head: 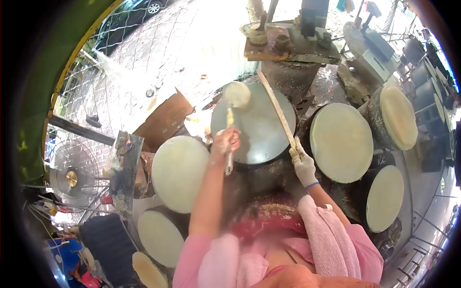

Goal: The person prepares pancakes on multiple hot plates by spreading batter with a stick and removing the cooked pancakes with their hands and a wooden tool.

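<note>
My left hand [227,139], bare and dusted with something white, grips a long-handled tool [229,117] with a yellowish section above the fingers. At its far end is a round pale shape [237,94]; I cannot tell whether this is the tool's head or a lump of dough. Below it lies a bare grey round griddle [263,133] directly before me. A knitted white glove covers my right hand [302,163], which holds a long flat wooden stick [275,102] slanting over the griddle's right side. The glove's fingertips are caked with residue.
Round griddles topped with pale sheets stand to the left [180,174], lower left [161,237], right [341,142], far right [398,117] and lower right [384,198]. A fan [72,178] is at left. A cluttered board [299,54] stands behind the bare griddle, near cardboard [167,118].
</note>
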`<state>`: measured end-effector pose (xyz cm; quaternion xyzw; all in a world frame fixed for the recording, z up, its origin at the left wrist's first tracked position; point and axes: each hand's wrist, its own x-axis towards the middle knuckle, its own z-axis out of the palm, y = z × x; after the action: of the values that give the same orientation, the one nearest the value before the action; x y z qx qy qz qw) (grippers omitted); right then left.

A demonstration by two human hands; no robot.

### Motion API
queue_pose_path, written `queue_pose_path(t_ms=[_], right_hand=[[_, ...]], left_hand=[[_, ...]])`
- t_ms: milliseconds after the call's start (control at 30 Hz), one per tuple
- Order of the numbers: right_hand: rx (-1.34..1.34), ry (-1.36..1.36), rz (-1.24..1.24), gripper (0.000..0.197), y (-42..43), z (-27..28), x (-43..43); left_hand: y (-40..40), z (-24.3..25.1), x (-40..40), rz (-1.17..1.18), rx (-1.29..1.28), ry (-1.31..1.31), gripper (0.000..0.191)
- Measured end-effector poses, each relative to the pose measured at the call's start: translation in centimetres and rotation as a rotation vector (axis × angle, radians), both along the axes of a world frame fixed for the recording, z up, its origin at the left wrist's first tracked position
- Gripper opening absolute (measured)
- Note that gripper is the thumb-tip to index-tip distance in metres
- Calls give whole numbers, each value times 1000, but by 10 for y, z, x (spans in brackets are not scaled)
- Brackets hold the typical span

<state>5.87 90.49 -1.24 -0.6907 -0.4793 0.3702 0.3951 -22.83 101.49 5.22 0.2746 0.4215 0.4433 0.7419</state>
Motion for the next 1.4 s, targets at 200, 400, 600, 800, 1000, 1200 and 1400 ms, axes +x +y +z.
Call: queue_pose_path(t_ms=[200, 400, 600, 800, 1000, 1200, 1400], right_hand=[[-418, -629, 138, 62, 34, -4, 5], [-389, 152, 33, 48, 30, -38, -12], [-226, 139, -120, 49, 41, -15, -23], [-379, 207, -6, 44, 61, 10, -53], [-472, 29, -12, 39, 75, -15, -12], [-336, 65, 272, 41, 102, 9, -33], [-433, 187, 321, 45, 137, -35, 26]], left_hand=[[34, -60, 101, 146, 60, 448, 43], [17, -71, 57, 378, 451, 1215, 44], [4, -73, -33, 408, 593, 1039, 20], [-32, -29, -52, 119, 46, 604, 18], [-76, -59, -93, 313, 309, 914, 17], [-112, -74, -113, 286, 220, 1099, 18], [-120, -25, -77, 379, -25, 991, 25]])
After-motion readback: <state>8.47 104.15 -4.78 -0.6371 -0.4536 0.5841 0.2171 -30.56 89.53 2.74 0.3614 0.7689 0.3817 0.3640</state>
